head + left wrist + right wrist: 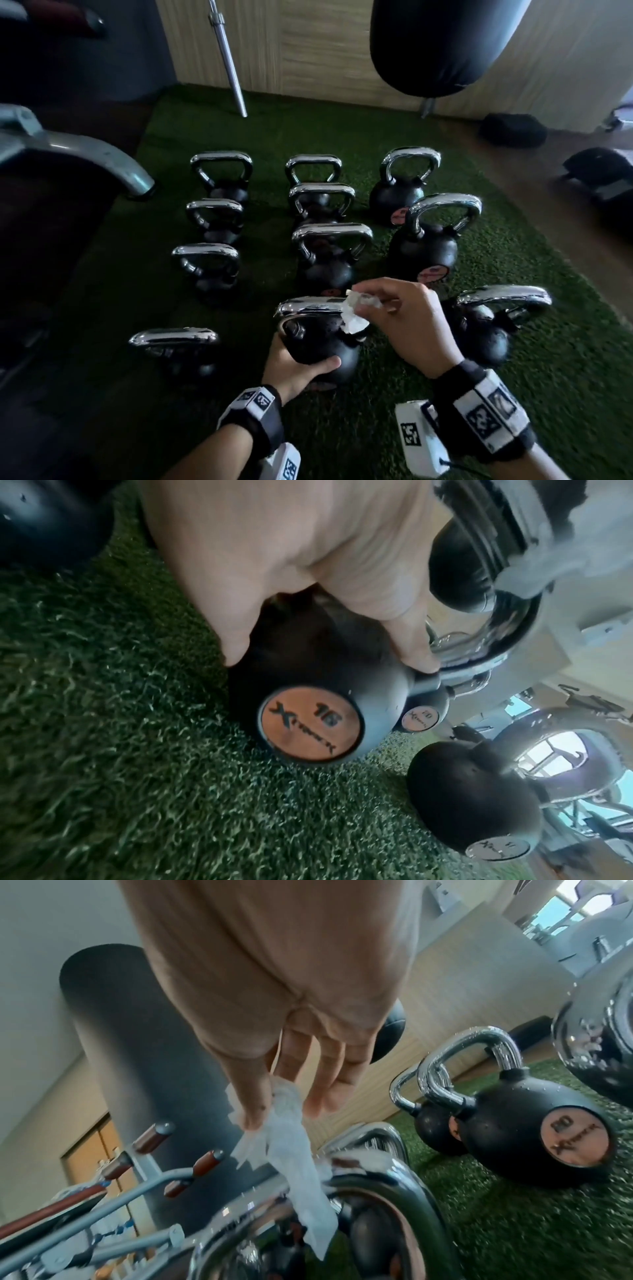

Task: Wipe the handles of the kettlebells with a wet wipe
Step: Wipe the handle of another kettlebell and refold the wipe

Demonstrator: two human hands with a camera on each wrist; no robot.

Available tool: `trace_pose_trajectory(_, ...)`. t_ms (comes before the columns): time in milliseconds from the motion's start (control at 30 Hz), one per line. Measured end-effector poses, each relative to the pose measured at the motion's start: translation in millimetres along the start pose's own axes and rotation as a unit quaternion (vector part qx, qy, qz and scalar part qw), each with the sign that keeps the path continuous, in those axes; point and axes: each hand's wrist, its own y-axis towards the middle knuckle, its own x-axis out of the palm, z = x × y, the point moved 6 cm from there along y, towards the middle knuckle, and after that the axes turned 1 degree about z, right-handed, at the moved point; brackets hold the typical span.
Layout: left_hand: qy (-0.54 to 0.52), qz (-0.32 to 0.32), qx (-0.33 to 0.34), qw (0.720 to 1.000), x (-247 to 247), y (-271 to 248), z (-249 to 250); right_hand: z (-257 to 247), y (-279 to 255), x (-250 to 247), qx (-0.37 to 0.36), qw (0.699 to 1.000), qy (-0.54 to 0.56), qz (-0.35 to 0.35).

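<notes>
Several black kettlebells with chrome handles stand in rows on green turf. The nearest middle kettlebell (322, 346) has an orange "16" disc (310, 725) on its side. My left hand (296, 370) grips its round body from below and behind, thumb and fingers curled round it (308, 588). My right hand (411, 318) pinches a crumpled white wet wipe (356, 310) between thumb and fingers. The wipe (294, 1150) hangs down onto the right end of that kettlebell's chrome handle (308, 306), and in the right wrist view it drapes over the handle (377, 1175).
More kettlebells stand left (174, 346), right (493, 318) and behind (325, 253). A black punching bag (442, 44) hangs at the back, a steel barbell (227, 58) leans on the wooden wall, and a grey machine frame (68, 150) sits at the left.
</notes>
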Motion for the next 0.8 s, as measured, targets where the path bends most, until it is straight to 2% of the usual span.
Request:
trace_pose_trajectory(100,-0.035,0.048,0.02,0.998,10,-3,-8,11,-3,2,-0.026,0.998,0.039,0.045)
trace_pose_trajectory(233,-0.046,0.052,0.021,0.997,14,0,-15,7,2,2,-0.07,0.989,0.062,0.111)
trace_pose_trajectory(300,-0.052,0.051,0.026,0.997,14,3,-16,3,4,13,-0.078,0.988,0.064,0.113)
trace_pose_trajectory(367,-0.047,0.076,0.051,0.995,11,4,-14,-1,3,28,-0.104,0.988,0.038,0.111)
trace_pose_trajectory(567,-0.013,0.051,0.078,0.996,11,6,-12,-3,-1,58,-0.157,0.977,-0.125,0.067)
trace_pose_trajectory(733,-0.034,0.044,0.068,0.996,12,5,-12,16,-5,39,-0.114,0.977,-0.138,0.117)
trace_pose_trajectory(800,-0.023,0.058,0.076,0.995,10,4,-12,14,-5,41,-0.129,0.973,-0.161,0.101)
